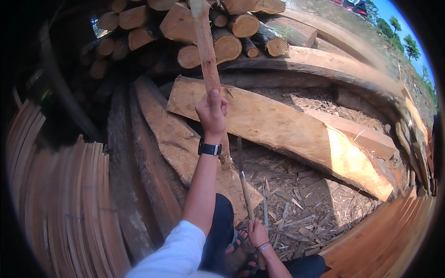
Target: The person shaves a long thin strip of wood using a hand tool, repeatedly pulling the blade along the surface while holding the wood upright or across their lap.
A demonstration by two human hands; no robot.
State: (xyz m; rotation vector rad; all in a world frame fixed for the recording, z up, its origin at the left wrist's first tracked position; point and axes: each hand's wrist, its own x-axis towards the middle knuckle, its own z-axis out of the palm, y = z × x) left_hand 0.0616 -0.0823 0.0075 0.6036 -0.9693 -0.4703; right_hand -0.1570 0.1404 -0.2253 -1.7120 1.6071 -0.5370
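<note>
Reddish-brown wood makes up the long strip (207, 55) gripped upright by the left hand (212, 109), its fingers wrapped around it. Its top is cut off by the view's edge; its lower part is half covered by the forearm (199, 190), and contact with the plank (178, 141) below cannot be made out. By the right hand (258, 233), clamped on its handle, a dark-bladed tool (244, 183) is held blade upward. Behind, stacked logs (245, 25) are partly swallowed by shadow.

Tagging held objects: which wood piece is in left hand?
The narrow strip reaching the top edge, left hand around it; the broad slab and stacked logs are unheld.
</note>
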